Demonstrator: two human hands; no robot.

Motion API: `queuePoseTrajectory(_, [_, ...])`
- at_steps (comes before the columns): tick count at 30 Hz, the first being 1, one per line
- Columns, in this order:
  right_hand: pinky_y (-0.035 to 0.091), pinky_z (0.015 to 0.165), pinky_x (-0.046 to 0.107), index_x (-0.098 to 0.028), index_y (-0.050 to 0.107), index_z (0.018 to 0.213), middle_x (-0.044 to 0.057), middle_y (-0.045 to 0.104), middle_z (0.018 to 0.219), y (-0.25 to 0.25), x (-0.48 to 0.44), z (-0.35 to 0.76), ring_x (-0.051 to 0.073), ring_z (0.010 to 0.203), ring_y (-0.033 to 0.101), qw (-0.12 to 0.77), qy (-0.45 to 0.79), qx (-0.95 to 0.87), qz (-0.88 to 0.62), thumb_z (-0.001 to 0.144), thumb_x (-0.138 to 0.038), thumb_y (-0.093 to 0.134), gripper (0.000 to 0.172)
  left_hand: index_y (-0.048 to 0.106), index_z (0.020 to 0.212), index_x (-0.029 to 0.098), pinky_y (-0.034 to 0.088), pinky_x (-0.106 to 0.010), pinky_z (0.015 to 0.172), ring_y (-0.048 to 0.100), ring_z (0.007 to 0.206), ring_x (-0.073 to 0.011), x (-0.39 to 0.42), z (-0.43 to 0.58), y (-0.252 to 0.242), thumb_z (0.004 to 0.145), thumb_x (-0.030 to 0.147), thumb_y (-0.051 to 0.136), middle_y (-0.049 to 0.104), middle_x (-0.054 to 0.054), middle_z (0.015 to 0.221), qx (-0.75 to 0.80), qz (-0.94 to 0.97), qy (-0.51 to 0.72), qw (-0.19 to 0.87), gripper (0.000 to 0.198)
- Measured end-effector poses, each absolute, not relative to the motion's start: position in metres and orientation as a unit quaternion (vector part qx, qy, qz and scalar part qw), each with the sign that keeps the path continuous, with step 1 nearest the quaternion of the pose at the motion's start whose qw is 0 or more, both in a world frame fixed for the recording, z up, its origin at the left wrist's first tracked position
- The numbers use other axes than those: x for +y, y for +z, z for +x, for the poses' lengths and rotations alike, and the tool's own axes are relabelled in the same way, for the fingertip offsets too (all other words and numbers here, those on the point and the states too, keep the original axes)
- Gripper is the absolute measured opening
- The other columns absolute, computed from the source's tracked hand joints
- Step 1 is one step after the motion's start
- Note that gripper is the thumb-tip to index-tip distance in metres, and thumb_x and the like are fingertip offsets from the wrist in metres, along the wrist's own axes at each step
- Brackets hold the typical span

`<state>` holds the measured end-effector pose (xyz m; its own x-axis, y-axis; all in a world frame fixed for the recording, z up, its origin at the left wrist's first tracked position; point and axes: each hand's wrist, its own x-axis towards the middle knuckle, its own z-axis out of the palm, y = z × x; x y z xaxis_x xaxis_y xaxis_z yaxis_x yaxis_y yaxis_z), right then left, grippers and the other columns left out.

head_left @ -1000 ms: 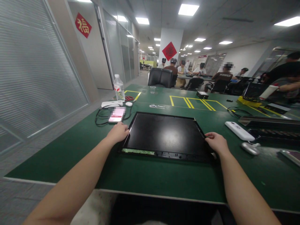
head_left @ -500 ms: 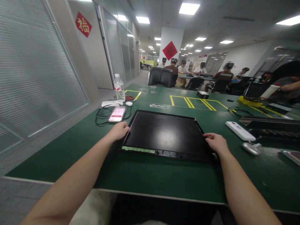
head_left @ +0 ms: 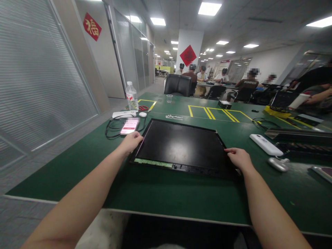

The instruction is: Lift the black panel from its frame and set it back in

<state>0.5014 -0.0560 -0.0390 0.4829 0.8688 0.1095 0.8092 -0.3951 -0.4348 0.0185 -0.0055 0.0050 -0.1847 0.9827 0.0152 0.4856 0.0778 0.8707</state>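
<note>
In front of me on the green table lies a black screen panel (head_left: pixel 178 141) with a dark frame and a green strip (head_left: pixel 153 163) along its near left edge. My left hand (head_left: pixel 132 141) grips the panel's left edge, fingers closed on it, and that side looks slightly raised. On the opposite side my right hand (head_left: pixel 239 158) pinches the right edge between thumb and fingers. A phone (head_left: pixel 129 126) with a lit screen lies just beyond my left hand.
A water bottle (head_left: pixel 132 97), red-handled scissors (head_left: pixel 143 108), a white power bank (head_left: pixel 123 114) and cables stand or lie at the far left. Another white power bank (head_left: pixel 266 144) and a silver device (head_left: pixel 278 164) lie to the right. Several people sit at tables behind.
The panel's left side has risen a little with my left hand, which moved slightly up. My right hand stays at the right edge.
</note>
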Motion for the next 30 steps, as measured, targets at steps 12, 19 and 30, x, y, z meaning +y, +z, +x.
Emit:
queuePoseTrajectory(12, [0.049, 0.068, 0.028, -0.023, 0.085, 0.098, 0.006, 0.078, 0.088, -0.044, -0.054, 0.503, 0.02, 0.078, 0.069, 0.241, 0.057, -0.505, -0.827, 0.076, -0.019, 0.062, 0.031, 0.046, 0.067, 0.022, 0.037, -0.02, 0.042, 0.049, 0.039, -0.0111, -0.004, 0.022, 0.006, 0.059, 0.023, 0.078, 0.054, 0.007, 0.047, 0.609, 0.404, 0.481, 0.484, 0.033])
queuePoseTrajectory(19, [0.049, 0.068, 0.028, -0.024, 0.085, 0.101, 0.006, 0.079, 0.092, -0.043, -0.055, 0.501, 0.021, 0.082, 0.07, 0.229, 0.061, -0.505, -0.83, 0.078, -0.019, 0.062, 0.033, 0.047, 0.071, 0.022, 0.041, -0.021, 0.04, 0.053, 0.037, -0.0123, 0.005, 0.015, -0.004, 0.056, 0.02, 0.086, 0.061, 0.005, 0.05, 0.55, 0.372, 0.507, 0.549, 0.042])
queuePoseTrajectory(30, [0.048, 0.068, 0.028, -0.023, 0.084, 0.103, 0.006, 0.079, 0.095, -0.041, -0.056, 0.499, 0.02, 0.083, 0.07, 0.228, 0.07, -0.502, -0.831, 0.08, -0.017, 0.061, 0.034, 0.057, 0.084, 0.02, 0.053, -0.024, 0.048, 0.063, 0.047, -0.0148, 0.009, 0.012, -0.008, 0.067, 0.023, 0.089, 0.068, 0.003, 0.061, 0.507, 0.335, 0.504, 0.613, 0.036])
